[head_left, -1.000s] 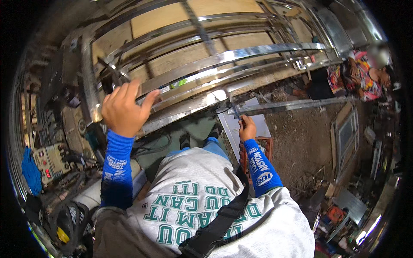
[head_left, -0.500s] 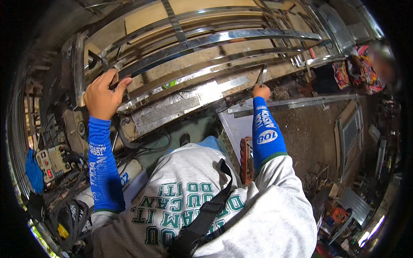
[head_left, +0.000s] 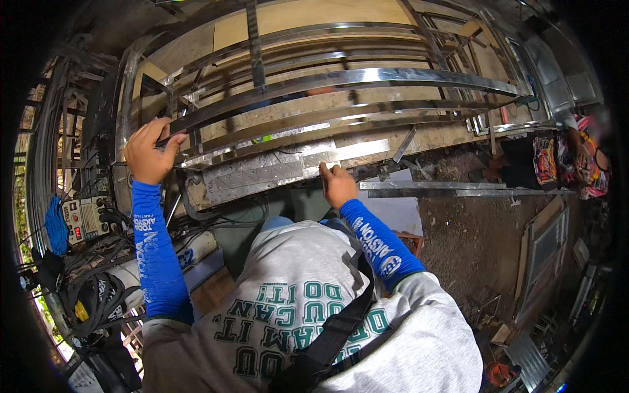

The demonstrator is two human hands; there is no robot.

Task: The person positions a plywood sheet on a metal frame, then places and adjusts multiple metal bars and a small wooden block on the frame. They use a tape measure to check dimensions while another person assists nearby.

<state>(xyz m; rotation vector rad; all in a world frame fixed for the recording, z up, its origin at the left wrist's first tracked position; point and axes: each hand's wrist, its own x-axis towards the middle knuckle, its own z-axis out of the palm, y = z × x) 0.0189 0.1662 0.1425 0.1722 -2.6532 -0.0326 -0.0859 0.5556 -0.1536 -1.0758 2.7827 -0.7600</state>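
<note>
My left hand (head_left: 152,152) is wrapped round the near left end of a long frame of shiny metal tubes (head_left: 386,76), its thumb on the near side. The frame lies across the bench in front of me. My right hand (head_left: 339,185) is at the bench's front edge with its fingers curled. Its fingertips meet the edge of a perforated metal plate (head_left: 259,171); whether they pinch something small is hidden. A bright flat strip (head_left: 362,150) lies just beyond these fingers. Farther right, a short metal piece (head_left: 405,144) leans at the bench edge, apart from my hand.
A control box with knobs (head_left: 86,219), cables (head_left: 98,298) and a white cylinder (head_left: 196,247) stand at the left. Long metal bars (head_left: 458,190) cross above the dirt floor at the right. A person in patterned clothing (head_left: 547,160) is at the far right.
My right hand has moved left and nearer to me, away from the short metal piece it was beside, to the perforated plate. My left hand stays on the frame. The view has shifted.
</note>
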